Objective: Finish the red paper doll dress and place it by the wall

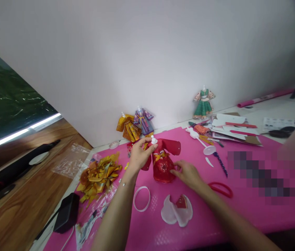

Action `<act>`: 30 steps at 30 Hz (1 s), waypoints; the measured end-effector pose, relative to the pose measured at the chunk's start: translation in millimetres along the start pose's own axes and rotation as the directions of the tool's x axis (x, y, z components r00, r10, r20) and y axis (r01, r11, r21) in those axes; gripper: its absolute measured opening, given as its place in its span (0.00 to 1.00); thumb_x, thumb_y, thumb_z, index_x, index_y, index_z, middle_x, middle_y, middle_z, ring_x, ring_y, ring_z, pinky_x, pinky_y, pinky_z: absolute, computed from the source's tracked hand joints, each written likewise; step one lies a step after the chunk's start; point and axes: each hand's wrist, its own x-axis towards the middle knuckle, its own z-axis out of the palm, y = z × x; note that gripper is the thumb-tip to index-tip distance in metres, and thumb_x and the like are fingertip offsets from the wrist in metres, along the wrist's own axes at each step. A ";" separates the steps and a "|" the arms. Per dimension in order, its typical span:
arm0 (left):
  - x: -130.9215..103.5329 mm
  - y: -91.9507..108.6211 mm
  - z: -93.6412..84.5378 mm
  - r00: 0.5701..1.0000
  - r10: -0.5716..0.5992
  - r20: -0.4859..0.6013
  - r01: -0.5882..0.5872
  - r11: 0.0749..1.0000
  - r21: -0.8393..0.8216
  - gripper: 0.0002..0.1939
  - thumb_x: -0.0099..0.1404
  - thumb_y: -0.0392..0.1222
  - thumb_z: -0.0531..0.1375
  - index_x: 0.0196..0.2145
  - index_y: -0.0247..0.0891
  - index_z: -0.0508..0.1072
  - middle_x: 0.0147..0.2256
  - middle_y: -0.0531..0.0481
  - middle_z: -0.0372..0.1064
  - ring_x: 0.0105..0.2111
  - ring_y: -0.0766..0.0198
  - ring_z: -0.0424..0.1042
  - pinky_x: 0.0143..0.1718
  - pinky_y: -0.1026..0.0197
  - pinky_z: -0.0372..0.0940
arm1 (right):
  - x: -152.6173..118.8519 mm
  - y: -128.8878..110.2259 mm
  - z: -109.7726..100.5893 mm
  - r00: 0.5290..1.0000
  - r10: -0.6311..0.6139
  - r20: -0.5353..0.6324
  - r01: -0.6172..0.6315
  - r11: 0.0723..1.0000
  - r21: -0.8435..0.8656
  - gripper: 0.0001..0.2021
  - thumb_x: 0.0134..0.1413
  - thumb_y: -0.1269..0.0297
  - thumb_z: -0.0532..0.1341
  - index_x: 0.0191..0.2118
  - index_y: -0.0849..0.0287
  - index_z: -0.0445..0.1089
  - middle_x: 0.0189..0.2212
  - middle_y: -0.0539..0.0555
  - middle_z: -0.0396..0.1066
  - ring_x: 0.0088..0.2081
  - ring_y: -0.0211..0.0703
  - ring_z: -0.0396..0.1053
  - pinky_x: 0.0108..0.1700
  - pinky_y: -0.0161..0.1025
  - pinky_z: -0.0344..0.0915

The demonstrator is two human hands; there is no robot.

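Red fabric sits at the middle of my head view: a red-dressed figure (163,169) held above or on the pink-covered counter (149,232), and I cannot tell which from here. I take it as the hub of my clock.

The left hand (138,153) comes up from seven o'clock, wrist bent, fingers and thumb narrowed to a pinch at the figure's shoulder, right beside its white neck peg (154,140). The right hand (189,174) reaches in from four o'clock, fingers curled, thumb and forefinger close together at the side of the skirt; I see contact there, but I cannot tell whether they grip it.

So the figure lies between the two hands, the left at its ten o'clock and the right at its three to four. Its long axis leans, neck peg toward eleven, hem toward five. One sleeve spreads out to two o'clock, and the front, with a gold bow and a round pattern, faces me.

Farther out, a purple gown (144,122) leans at eleven o'clock with a yellow gown (129,128) next to it, and a green dress (203,106) stands toward one. A white ring (142,210) lies at seven, and pale rounded pieces (170,215) lie between five and six.
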 end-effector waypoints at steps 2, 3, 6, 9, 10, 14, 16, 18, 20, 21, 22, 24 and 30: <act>0.6 -0.7 0.6 1.000 -0.002 0.001 0.002 1.000 -0.003 0.11 0.53 0.44 0.68 0.34 0.40 0.77 0.37 0.49 0.78 0.41 0.55 0.74 0.48 0.55 0.64 | 0.8 -0.9 1.4 1.000 0.008 0.027 -0.007 1.000 -0.027 0.09 0.53 0.61 0.64 0.39 0.58 0.76 0.35 0.55 0.76 0.34 0.48 0.73 0.35 0.39 0.62; 0.7 -0.6 0.6 1.000 -0.004 0.003 0.004 1.000 -0.004 0.11 0.53 0.44 0.68 0.34 0.39 0.77 0.37 0.49 0.78 0.42 0.55 0.74 0.48 0.55 0.64 | 0.8 -1.5 1.9 0.999 0.007 0.038 -0.006 0.999 -0.036 0.08 0.54 0.62 0.64 0.38 0.58 0.76 0.35 0.55 0.76 0.35 0.47 0.73 0.36 0.39 0.62; 0.4 -0.4 -0.2 1.000 -0.010 0.011 0.010 1.000 -0.007 0.11 0.53 0.45 0.68 0.34 0.39 0.77 0.37 0.49 0.78 0.42 0.55 0.74 0.49 0.55 0.64 | 0.2 -4.0 2.4 0.998 -0.002 0.061 0.005 0.998 -0.055 0.08 0.55 0.62 0.63 0.40 0.58 0.75 0.37 0.54 0.76 0.37 0.46 0.73 0.38 0.38 0.63; 0.1 -1.0 -0.5 1.000 -0.012 0.012 0.012 1.000 -0.010 0.11 0.53 0.45 0.68 0.34 0.39 0.77 0.38 0.48 0.77 0.42 0.55 0.73 0.49 0.55 0.63 | 0.0 -8.7 2.5 0.998 -0.013 0.063 0.018 0.997 -0.075 0.13 0.55 0.61 0.64 0.45 0.58 0.72 0.40 0.56 0.75 0.39 0.47 0.73 0.38 0.38 0.62; 0.0 -1.3 -0.4 1.000 -0.012 0.011 0.013 1.000 -0.010 0.12 0.53 0.45 0.68 0.35 0.40 0.77 0.38 0.48 0.77 0.42 0.55 0.73 0.49 0.55 0.63 | 0.3 -10.7 2.7 0.998 -0.018 0.062 0.023 0.996 -0.083 0.13 0.55 0.61 0.64 0.45 0.58 0.72 0.40 0.56 0.75 0.39 0.47 0.73 0.38 0.38 0.62; -0.4 -0.9 -0.2 1.000 -0.016 0.003 0.016 1.000 -0.008 0.12 0.53 0.45 0.68 0.34 0.40 0.77 0.38 0.49 0.78 0.42 0.55 0.73 0.49 0.55 0.63 | 2.5 -16.8 4.5 0.996 -0.043 0.075 0.052 0.991 -0.119 0.04 0.58 0.66 0.60 0.36 0.58 0.73 0.35 0.54 0.75 0.35 0.44 0.72 0.34 0.36 0.59; -0.7 -0.2 -0.5 1.000 -0.016 0.000 0.016 1.000 -0.009 0.12 0.53 0.45 0.68 0.34 0.40 0.77 0.37 0.49 0.78 0.42 0.55 0.74 0.49 0.55 0.63 | 3.5 -17.3 4.9 0.995 -0.054 0.085 0.066 0.988 -0.136 0.06 0.59 0.67 0.59 0.34 0.58 0.73 0.33 0.53 0.74 0.33 0.43 0.72 0.33 0.36 0.58; -0.7 -0.2 -0.9 1.000 -0.012 0.001 0.012 1.000 -0.010 0.11 0.53 0.45 0.68 0.34 0.40 0.77 0.37 0.49 0.78 0.42 0.55 0.74 0.49 0.55 0.63 | 3.8 -15.8 4.5 0.994 -0.062 0.095 0.076 0.986 -0.151 0.06 0.60 0.66 0.59 0.33 0.58 0.73 0.33 0.53 0.74 0.33 0.43 0.72 0.33 0.36 0.57; -0.5 -1.3 -1.1 1.000 -0.007 0.004 0.007 1.000 -0.011 0.11 0.53 0.45 0.68 0.34 0.40 0.77 0.37 0.49 0.78 0.42 0.56 0.74 0.49 0.56 0.63 | 3.6 -13.1 3.5 0.992 -0.064 0.105 0.081 0.983 -0.163 0.06 0.59 0.66 0.59 0.33 0.58 0.73 0.33 0.53 0.74 0.33 0.44 0.72 0.33 0.36 0.57; -0.2 -2.3 -1.1 1.000 -0.006 0.005 0.006 1.000 -0.012 0.11 0.53 0.45 0.68 0.34 0.40 0.77 0.37 0.49 0.78 0.41 0.56 0.74 0.48 0.56 0.63 | 3.4 -11.8 3.0 0.992 -0.063 0.110 0.081 0.982 -0.169 0.06 0.59 0.66 0.60 0.33 0.58 0.73 0.34 0.54 0.75 0.33 0.44 0.72 0.33 0.36 0.57; 0.1 -3.3 -0.9 1.000 -0.005 0.006 0.005 1.000 -0.014 0.11 0.53 0.45 0.68 0.35 0.40 0.77 0.37 0.49 0.78 0.41 0.56 0.74 0.48 0.56 0.64 | 3.2 -10.6 2.5 0.991 -0.062 0.115 0.082 0.981 -0.174 0.06 0.59 0.66 0.60 0.33 0.58 0.74 0.34 0.54 0.75 0.33 0.44 0.72 0.32 0.36 0.57; 0.5 -5.3 -0.4 1.000 -0.004 0.009 0.005 1.000 -0.018 0.11 0.54 0.45 0.68 0.35 0.39 0.77 0.37 0.49 0.78 0.41 0.57 0.74 0.47 0.56 0.64 | 3.0 -9.2 1.8 0.990 -0.061 0.124 0.083 0.980 -0.179 0.06 0.59 0.66 0.60 0.32 0.58 0.74 0.34 0.54 0.75 0.33 0.44 0.72 0.32 0.36 0.56; 0.8 -6.5 0.4 1.000 -0.005 0.024 0.005 1.000 -0.023 0.12 0.55 0.47 0.67 0.36 0.39 0.77 0.37 0.49 0.77 0.40 0.58 0.74 0.47 0.57 0.64 | 3.1 -12.0 -0.6 0.988 -0.067 0.138 0.088 0.984 -0.155 0.07 0.58 0.67 0.60 0.30 0.58 0.74 0.33 0.54 0.75 0.34 0.45 0.72 0.34 0.37 0.57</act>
